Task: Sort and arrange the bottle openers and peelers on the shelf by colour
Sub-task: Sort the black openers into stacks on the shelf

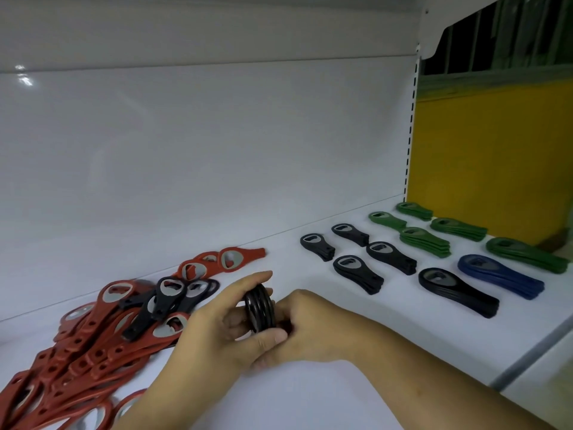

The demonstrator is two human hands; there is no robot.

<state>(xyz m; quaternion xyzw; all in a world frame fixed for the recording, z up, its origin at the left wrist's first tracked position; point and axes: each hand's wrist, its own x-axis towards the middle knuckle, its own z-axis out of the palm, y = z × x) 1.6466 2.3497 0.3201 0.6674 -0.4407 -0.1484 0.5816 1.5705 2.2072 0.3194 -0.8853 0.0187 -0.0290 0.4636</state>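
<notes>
A small stack of black bottle openers (259,308) stands on edge, held between two bare hands at the near middle of a white shelf (403,330). The left hand (217,330) curls around the stack's left side, with one finger arched over the top and another pressed under the bottom. The right hand (307,330) closes on the stack's right side. Its fingers are bent in against the openers, and their tips are hidden behind the stack. Both forearms come in from the near edge.

To the left lies a loose, overlapping pile of red bottle openers (77,352), spreading from the near left corner towards the back panel (217,150). A few loose black openers (164,302) rest on top of this pile, just left of the left hand.

To the right, neat stacks lie flat in rows, set apart from one another. There are five black stacks (358,274), the nearest one (459,291) the largest. Right of that sits a single blue stack (500,276). Further right and towards the back are green stacks (424,240), running to the shelf's far right corner.

Beyond the shelf's right end stands a yellow surface (496,150).
</notes>
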